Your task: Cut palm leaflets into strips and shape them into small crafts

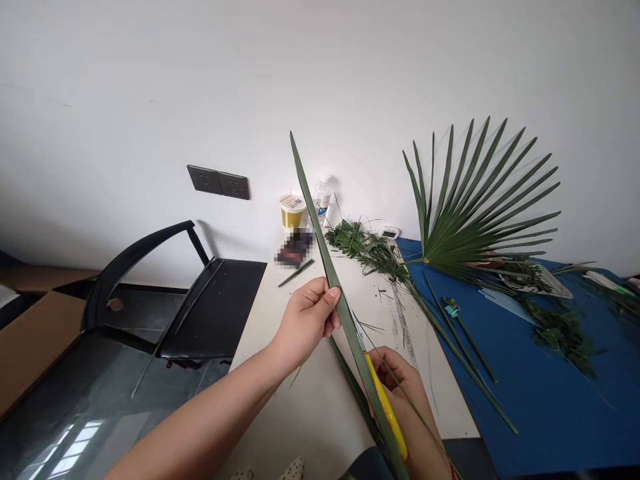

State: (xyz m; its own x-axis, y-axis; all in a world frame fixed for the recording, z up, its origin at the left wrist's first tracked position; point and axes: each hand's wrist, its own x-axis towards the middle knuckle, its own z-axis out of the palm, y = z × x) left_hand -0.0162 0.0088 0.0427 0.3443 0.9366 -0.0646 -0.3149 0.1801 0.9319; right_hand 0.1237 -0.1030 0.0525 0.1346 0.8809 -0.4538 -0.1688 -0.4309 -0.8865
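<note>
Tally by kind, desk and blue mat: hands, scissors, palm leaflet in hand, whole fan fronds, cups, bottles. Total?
Hands: 2 (left hand, right hand)
Yellow-handled scissors: 1
Held palm leaflet: 1
Fan palm frond: 1
Cup: 1
Plastic bottle: 1
Total: 7

Long green palm leaflet (358,350), tilted, touching yellow scissors (386,407)

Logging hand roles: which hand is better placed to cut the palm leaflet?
Right, probably: the right hand holds the yellow-handled scissors at the palm leaflet, while the left hand only pinches it higher up.
</note>
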